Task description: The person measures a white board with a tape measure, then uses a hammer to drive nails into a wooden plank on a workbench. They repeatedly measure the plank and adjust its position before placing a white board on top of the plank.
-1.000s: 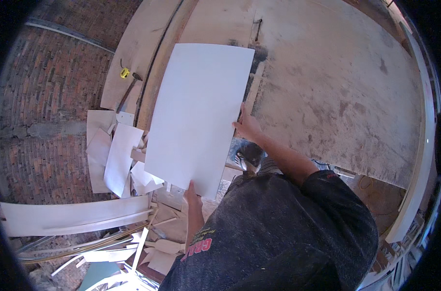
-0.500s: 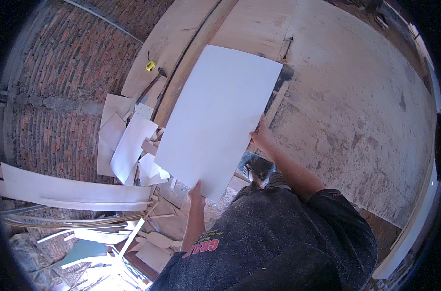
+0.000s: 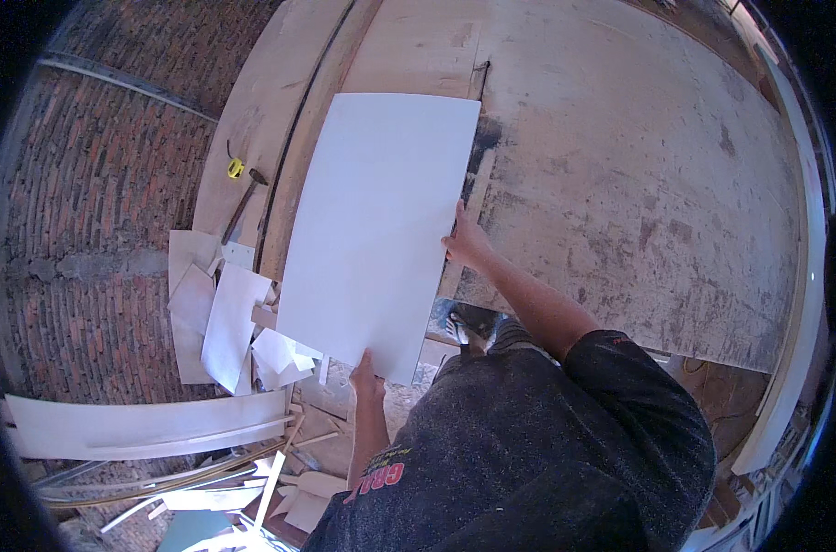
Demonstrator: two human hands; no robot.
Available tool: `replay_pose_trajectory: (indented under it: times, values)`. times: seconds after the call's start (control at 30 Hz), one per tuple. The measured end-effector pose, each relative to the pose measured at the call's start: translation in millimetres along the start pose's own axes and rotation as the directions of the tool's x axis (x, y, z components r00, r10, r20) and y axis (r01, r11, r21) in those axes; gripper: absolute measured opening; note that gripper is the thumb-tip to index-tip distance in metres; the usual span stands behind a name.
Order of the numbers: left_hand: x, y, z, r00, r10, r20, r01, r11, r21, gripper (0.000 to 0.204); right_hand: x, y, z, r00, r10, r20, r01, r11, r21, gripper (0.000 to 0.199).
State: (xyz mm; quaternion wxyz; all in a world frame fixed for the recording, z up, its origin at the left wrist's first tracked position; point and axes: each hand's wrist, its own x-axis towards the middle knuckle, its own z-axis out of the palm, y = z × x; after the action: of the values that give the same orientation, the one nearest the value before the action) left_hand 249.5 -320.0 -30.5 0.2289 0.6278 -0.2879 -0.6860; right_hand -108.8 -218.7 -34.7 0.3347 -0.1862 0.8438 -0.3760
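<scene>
A large white rectangular panel (image 3: 376, 212) lies over the worn wooden worktable (image 3: 639, 184), its near end reaching past the table's edge toward me. My left hand (image 3: 367, 379) grips the near edge, thumb on top and the other fingers hidden beneath. On the panel's right edge, my right hand (image 3: 467, 241) is closed with its thumb on the upper face. Left of the panel, a hammer (image 3: 244, 204) rests on the tabletop beside a yellow tape measure (image 3: 236, 168).
White and brown board offcuts (image 3: 232, 322) are heaped at the table's left corner. A long white board (image 3: 151, 425) and scattered strips lie lower left, by a brick wall (image 3: 86, 166). A dark slot (image 3: 294, 138) runs along the tabletop. My foot (image 3: 456, 327) shows below.
My view has turned, so the table and wall appear rotated and shifted left. The panel looks straighter in the picture, still held at the same two edges.
</scene>
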Motion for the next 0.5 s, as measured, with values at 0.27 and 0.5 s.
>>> replay_pose_trajectory:
  times: [0.27,0.5]
  values:
    - [-3,5,17,0.997,-0.023,-0.073,0.026,0.999,0.031,0.034,-2,-16,-19,0.997,0.051,0.052,-0.054,0.996,0.070,0.087]
    - [6,3,18,0.996,-0.040,-0.083,0.044,0.998,0.045,0.032,4,-18,-21,0.998,0.044,0.052,-0.049,0.993,0.107,0.090]
